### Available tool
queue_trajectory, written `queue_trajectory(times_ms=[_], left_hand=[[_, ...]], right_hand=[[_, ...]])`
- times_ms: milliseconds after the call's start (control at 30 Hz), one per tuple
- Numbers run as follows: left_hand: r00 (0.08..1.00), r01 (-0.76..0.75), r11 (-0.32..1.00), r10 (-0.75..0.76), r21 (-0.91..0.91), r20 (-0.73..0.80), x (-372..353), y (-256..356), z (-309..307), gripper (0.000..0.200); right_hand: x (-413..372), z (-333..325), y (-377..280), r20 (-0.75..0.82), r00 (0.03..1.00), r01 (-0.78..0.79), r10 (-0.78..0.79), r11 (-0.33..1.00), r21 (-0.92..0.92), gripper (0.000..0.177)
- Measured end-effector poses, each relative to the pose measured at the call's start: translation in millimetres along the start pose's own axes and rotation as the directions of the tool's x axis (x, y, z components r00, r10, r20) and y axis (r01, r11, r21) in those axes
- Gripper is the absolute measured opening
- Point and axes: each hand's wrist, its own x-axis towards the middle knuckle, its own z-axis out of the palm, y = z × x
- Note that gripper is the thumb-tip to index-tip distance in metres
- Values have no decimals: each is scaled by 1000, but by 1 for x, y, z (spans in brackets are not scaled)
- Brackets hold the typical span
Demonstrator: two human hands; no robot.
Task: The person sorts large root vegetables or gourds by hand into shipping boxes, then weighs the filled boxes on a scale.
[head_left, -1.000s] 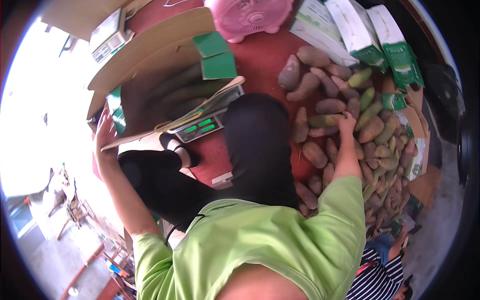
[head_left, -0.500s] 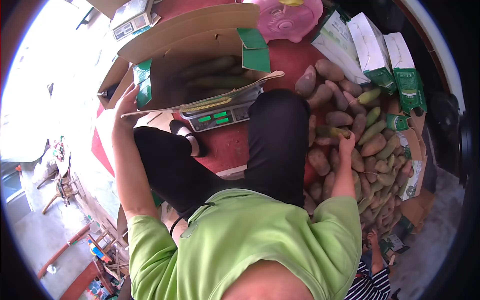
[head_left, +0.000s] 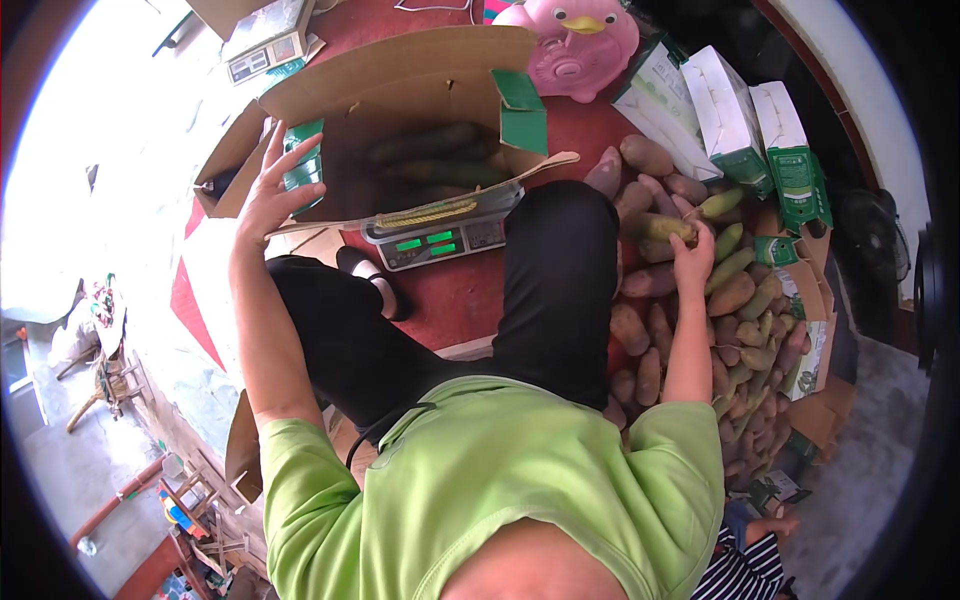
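Note:
My right hand (head_left: pixel 693 256) is closed around one end of a greenish radish (head_left: pixel 664 229), above a heap of reddish-brown and green root vegetables (head_left: pixel 732 294). My left hand (head_left: pixel 277 198) is at the left front corner of an open cardboard box (head_left: pixel 400 75), its fingers spread near a green-printed flap (head_left: pixel 303 170). Whether the palm rests on the box edge is hard to tell. Several long green radishes (head_left: pixel 435 172) lie in the shadowed bottom of the box. Under its front edge is a digital scale (head_left: pixel 440 245) with lit green displays, between my knees.
A pink duck-faced plastic item (head_left: pixel 570 45) stands beyond the box. White-and-green cartons (head_left: pixel 725 110) line the far right of the heap. Another scale (head_left: pixel 265 45) is at the upper left. A person in a striped top (head_left: pixel 745 570) is at the lower right.
My left hand has shifted up and its fingers have spread from the box edge. My right hand has lifted the radish slightly away from me. The view has shifted a little.

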Motion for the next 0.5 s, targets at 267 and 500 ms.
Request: queue_trajectory(times_ms=[267, 500], left_hand=[[989, -127, 788, 58, 603, 133, 15, -9, -7, 61], [955, -200, 801, 288, 564, -71, 6, -4, -5, 38]], right_hand=[[46, -41, -88, -130, 987, 129, -90, 935, 330, 38], [60, -66, -218, -201, 968, 249, -151, 688, 681, 35]])
